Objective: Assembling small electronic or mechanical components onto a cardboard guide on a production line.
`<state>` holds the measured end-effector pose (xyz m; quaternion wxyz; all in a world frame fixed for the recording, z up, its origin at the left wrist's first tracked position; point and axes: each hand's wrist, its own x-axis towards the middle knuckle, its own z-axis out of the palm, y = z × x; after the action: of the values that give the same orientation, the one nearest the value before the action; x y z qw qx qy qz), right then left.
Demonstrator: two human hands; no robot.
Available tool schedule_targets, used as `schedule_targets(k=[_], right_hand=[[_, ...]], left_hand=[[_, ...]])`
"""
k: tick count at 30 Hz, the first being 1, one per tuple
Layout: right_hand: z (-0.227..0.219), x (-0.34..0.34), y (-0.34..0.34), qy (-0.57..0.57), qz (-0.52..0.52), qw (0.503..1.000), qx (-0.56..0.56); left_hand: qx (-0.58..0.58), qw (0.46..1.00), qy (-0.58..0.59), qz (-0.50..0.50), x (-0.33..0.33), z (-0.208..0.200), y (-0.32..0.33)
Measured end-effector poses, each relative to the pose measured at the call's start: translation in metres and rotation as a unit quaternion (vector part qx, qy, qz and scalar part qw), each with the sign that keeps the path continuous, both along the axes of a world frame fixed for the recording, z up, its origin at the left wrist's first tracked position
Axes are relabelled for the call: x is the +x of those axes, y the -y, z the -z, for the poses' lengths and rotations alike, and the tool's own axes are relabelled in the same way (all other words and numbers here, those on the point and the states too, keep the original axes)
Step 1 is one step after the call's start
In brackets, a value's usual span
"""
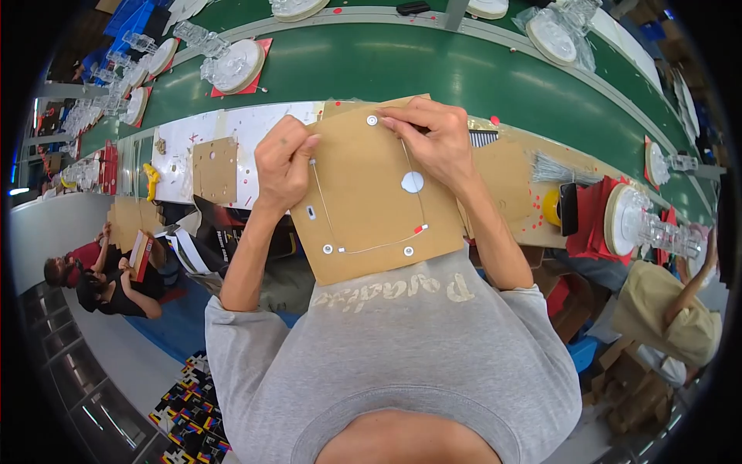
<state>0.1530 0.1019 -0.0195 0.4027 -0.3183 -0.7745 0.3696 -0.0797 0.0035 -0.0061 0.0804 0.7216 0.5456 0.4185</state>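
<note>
A square brown cardboard sheet [371, 185] is tilted up in front of my chest. Thin wire [379, 246] runs along three sides of its face, with small white end pieces and a red tab [420, 229]. Round white fasteners sit near the top edge and lower corners, and a white disc [413, 182] shows at the right. My left hand [284, 162] is closed on the sheet's upper left edge, thumb beside the wire's end. At the upper right my right hand [434, 141] is closed, thumb and forefinger pinching beside the top fastener [372, 121]; what lies between those fingertips is hidden.
Another brown sheet [215, 170] lies on the white worktop, near a yellow tool [151, 182]. A green conveyor belt [371, 66] beyond carries clear lamp-like pieces on white round bases [236, 66]. Cut wires [560, 168] and red sheets [591, 220] lie right. Other people sit both sides.
</note>
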Motion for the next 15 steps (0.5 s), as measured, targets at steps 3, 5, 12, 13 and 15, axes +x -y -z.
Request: schedule_targets(k=[3, 5, 12, 13, 15], right_hand=[[0.001, 0.000, 0.001, -0.021, 0.008, 0.994, -0.110], [-0.011, 0.000, 0.000, -0.016, 0.020, 0.985, -0.169], [-0.003, 0.000, 0.004, 0.005, 0.034, 0.998, -0.047], [-0.002, -0.001, 0.007, 0.007, 0.038, 0.998, -0.047], [0.002, -0.003, 0.011, -0.006, 0.059, 0.998, -0.016]], left_hand=[[-0.010, 1.000, 0.016, -0.007, 0.004, -0.004, -0.001], [-0.019, 1.000, -0.015, -0.001, 0.008, -0.014, -0.001], [-0.030, 0.994, -0.074, -0.068, 0.044, -0.020, 0.007], [-0.031, 0.994, -0.079, -0.068, 0.045, -0.018, 0.006], [-0.027, 0.996, -0.060, -0.062, 0.043, -0.014, 0.003]])
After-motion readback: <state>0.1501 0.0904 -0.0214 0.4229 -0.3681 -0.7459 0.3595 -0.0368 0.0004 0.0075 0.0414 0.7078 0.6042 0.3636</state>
